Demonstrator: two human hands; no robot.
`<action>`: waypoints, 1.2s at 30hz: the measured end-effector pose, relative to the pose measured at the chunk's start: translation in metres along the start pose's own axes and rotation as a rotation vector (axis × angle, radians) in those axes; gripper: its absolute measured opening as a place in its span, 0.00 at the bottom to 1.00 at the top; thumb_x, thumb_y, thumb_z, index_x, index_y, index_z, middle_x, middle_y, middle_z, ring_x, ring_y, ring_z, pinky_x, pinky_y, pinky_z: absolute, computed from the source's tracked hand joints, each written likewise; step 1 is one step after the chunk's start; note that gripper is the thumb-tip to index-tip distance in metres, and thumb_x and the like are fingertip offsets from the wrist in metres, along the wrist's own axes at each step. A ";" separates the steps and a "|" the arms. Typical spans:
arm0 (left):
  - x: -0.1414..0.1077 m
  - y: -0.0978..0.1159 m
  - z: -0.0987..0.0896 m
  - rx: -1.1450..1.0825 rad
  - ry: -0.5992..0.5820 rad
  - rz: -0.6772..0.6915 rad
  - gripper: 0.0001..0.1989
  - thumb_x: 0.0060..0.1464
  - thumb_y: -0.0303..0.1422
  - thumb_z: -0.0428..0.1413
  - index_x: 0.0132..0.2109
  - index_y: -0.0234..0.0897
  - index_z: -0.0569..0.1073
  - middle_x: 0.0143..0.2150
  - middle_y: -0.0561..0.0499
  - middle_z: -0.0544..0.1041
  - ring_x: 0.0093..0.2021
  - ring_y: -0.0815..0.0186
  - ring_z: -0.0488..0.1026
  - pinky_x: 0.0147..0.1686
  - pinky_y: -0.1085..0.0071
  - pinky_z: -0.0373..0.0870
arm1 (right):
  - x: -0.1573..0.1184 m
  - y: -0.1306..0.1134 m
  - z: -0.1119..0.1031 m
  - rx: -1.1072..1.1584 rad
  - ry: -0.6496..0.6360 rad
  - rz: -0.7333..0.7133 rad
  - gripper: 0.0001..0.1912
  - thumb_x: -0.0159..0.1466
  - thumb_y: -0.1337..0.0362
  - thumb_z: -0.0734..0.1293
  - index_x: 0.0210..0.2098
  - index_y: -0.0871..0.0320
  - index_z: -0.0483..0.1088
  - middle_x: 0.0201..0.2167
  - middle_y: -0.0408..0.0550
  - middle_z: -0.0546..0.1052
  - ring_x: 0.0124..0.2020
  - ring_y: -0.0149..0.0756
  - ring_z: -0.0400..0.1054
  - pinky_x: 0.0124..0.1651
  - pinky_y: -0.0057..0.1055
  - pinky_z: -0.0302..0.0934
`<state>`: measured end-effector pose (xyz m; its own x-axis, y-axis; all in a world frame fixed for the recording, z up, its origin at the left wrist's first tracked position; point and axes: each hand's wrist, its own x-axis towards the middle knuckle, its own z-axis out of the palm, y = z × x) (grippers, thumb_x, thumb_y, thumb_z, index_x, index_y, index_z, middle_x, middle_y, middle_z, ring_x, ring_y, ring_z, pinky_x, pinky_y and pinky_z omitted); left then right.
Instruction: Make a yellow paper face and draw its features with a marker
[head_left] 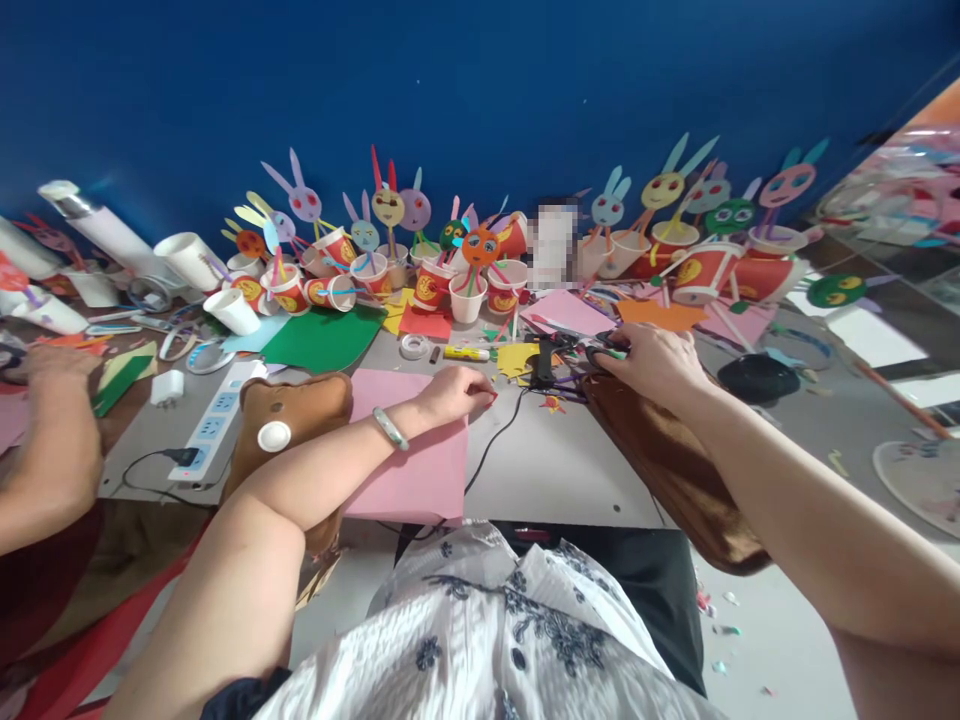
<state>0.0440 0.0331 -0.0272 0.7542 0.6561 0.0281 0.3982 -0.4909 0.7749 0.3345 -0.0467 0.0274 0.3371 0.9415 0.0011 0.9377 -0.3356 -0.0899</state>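
My left hand (454, 395), with a bangle on its wrist, is over the edge of a pink paper sheet (409, 470). Its fingers are pinched together, and a tiny red paper scrap (493, 400) shows at the fingertips. Farther right, my right hand (656, 362) has its fingers closed at the dark handles of a pair of scissors (600, 352) at table level; the blades are hard to make out among the clutter. A black hot glue gun (543, 362) lies left of that hand. Below it are small red and yellow cutouts (553, 404).
Paper cups with rabbit-faced figures (480, 245) line the blue wall. A yellow glue stick (466, 353), a tape roll (414, 346) and green paper (330, 337) lie before them. Brown cushions (289, 420) flank me. A power strip (217, 420) and another person's arm (52, 440) are left.
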 end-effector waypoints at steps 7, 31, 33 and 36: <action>0.005 -0.010 0.007 0.093 0.055 0.052 0.04 0.56 0.29 0.63 0.37 0.36 0.83 0.38 0.47 0.82 0.41 0.61 0.78 0.45 0.67 0.71 | 0.001 0.008 0.004 -0.010 -0.041 0.032 0.18 0.64 0.53 0.66 0.44 0.60 0.78 0.46 0.62 0.81 0.43 0.49 0.69 0.46 0.42 0.50; 0.006 -0.010 0.007 0.213 0.066 0.085 0.03 0.54 0.28 0.62 0.37 0.35 0.80 0.38 0.46 0.79 0.43 0.58 0.75 0.49 0.64 0.71 | 0.020 0.022 0.001 0.196 -0.133 0.045 0.14 0.57 0.53 0.76 0.34 0.58 0.79 0.32 0.51 0.80 0.33 0.40 0.68 0.38 0.36 0.57; 0.006 -0.010 0.008 0.217 0.065 0.080 0.03 0.54 0.27 0.61 0.36 0.35 0.80 0.38 0.46 0.79 0.43 0.59 0.75 0.48 0.65 0.70 | 0.015 0.019 0.001 0.177 -0.095 0.040 0.14 0.60 0.52 0.74 0.35 0.58 0.79 0.34 0.54 0.80 0.35 0.43 0.69 0.39 0.37 0.56; 0.008 -0.009 0.009 0.228 0.066 0.071 0.03 0.53 0.26 0.61 0.37 0.35 0.79 0.37 0.47 0.78 0.41 0.60 0.75 0.47 0.65 0.70 | 0.001 0.006 0.003 0.139 0.091 -0.055 0.14 0.63 0.54 0.70 0.38 0.59 0.79 0.42 0.60 0.79 0.42 0.49 0.69 0.44 0.41 0.57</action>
<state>0.0511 0.0376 -0.0397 0.7517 0.6475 0.1249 0.4583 -0.6492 0.6070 0.3405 -0.0478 0.0242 0.2975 0.9496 0.0990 0.9364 -0.2700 -0.2243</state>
